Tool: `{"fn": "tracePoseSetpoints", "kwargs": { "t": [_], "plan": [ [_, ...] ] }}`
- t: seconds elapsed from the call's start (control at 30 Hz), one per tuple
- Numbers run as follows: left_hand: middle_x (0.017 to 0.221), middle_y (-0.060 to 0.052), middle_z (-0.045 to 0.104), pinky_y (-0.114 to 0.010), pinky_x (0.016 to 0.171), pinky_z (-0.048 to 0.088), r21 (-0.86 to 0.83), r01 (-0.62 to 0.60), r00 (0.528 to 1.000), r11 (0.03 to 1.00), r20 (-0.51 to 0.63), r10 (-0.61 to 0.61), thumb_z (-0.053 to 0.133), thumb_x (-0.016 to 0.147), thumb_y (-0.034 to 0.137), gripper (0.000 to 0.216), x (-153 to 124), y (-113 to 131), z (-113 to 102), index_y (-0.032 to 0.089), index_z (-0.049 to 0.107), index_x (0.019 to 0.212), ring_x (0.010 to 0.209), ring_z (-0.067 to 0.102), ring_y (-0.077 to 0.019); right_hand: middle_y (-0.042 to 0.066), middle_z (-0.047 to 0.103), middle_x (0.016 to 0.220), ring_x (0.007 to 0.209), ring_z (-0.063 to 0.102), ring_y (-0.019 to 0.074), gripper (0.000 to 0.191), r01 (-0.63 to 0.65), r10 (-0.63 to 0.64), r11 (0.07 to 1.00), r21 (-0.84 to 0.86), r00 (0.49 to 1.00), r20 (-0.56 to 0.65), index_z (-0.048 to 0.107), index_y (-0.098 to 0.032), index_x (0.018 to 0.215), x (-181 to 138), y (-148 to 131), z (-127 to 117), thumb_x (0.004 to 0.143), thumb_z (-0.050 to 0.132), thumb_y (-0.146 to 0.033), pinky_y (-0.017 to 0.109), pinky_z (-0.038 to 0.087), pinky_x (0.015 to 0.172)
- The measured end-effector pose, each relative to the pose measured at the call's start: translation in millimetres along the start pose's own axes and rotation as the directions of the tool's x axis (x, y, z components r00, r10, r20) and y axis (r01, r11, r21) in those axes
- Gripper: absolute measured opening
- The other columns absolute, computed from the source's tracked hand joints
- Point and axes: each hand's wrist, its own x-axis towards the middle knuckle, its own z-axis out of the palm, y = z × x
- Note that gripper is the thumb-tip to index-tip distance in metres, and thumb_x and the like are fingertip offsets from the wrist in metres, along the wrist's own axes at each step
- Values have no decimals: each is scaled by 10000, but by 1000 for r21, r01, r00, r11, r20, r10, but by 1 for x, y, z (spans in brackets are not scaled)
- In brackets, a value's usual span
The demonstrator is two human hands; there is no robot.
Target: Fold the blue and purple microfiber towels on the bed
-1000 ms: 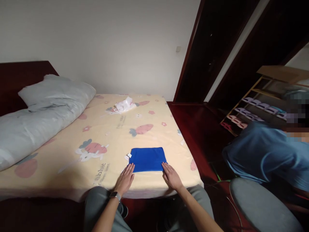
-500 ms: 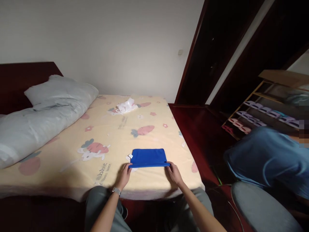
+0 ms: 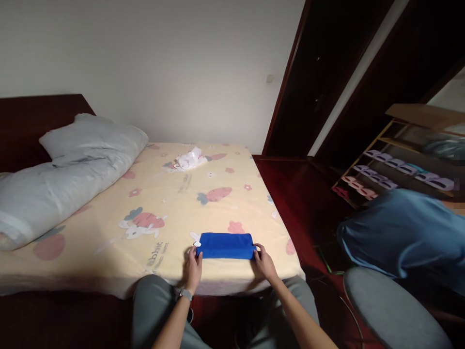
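Observation:
A blue cloth [image 3: 225, 245], folded into a narrow strip, lies near the front edge of the bed [image 3: 109, 271]. My left hand [image 3: 193, 264] pinches its left end, where a small white tag sticks out. My right hand [image 3: 265, 261] pinches its right end. Both hands are closed on the cloth, wrists resting at the bed's edge. A watch sits on my left wrist.
The bed sheet is pale yellow with carrot prints. A grey pillow [image 3: 65, 169] lies at the left and a crumpled white bag [image 3: 188, 158] at the far side. Another person in a blue shirt [image 3: 403, 232] bends at the right, near a shoe rack [image 3: 392, 169] and a grey chair [image 3: 392, 310].
The cloth went from a wider rectangle to a narrow strip, folded over toward me. Both hands went from flat at its near edge to pinching its ends. The person at right bent lower.

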Motion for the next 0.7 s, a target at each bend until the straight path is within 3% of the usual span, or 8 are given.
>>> {"fn": "tracePoseSetpoints", "kwargs": {
  "t": [0.2, 0.3, 0.43, 0.6, 0.7],
  "plan": [
    [1140, -169, 709, -461, 960, 482, 287, -79, 996, 955, 49, 68, 376, 986, 252, 355, 12, 8, -2, 139, 598, 1238, 1068, 663, -291, 64, 718, 907, 838, 672, 233, 369, 152, -147, 935, -320, 988, 40, 545, -239, 1235, 0, -7, -10, 1012, 265, -328, 296, 425, 740],
    [1079, -150, 734, -438, 943, 486, 330, -120, 991, 936, 101, 92, 368, 990, 259, 358, 22, 11, -6, 150, 654, 1177, 1003, 680, -276, 67, 710, 857, 807, 658, 235, 371, 184, -172, 879, -440, 983, 67, 565, -227, 1229, 1, -9, -13, 1017, 266, -282, 298, 409, 724],
    [1111, -122, 731, -411, 943, 489, 285, -188, 982, 940, 38, 185, 407, 990, 333, 344, 22, 10, -7, 185, 677, 1145, 1017, 672, -259, 78, 700, 887, 833, 641, 235, 326, 192, -207, 833, -519, 978, 30, 593, -226, 1223, 1, -11, -9, 1002, 358, -270, 297, 416, 729],
    [1125, -149, 705, -443, 931, 485, 345, -212, 960, 914, -102, 261, 383, 988, 261, 357, 5, 3, -12, 159, 661, 1186, 1066, 630, -285, 124, 643, 1095, 913, 608, 263, 286, 162, -312, 812, -560, 932, -183, 638, -229, 1178, -7, -14, -8, 963, 454, -273, 343, 459, 761],
    [1165, -138, 694, -435, 975, 466, 376, -322, 930, 869, -44, 364, 366, 971, 175, 373, -7, 3, -17, 173, 670, 1188, 1124, 612, -271, 121, 623, 1157, 991, 597, 262, 288, 307, -440, 813, -494, 880, -177, 640, -220, 1153, -16, -16, -8, 935, 452, -196, 380, 482, 851]
  ]
}}
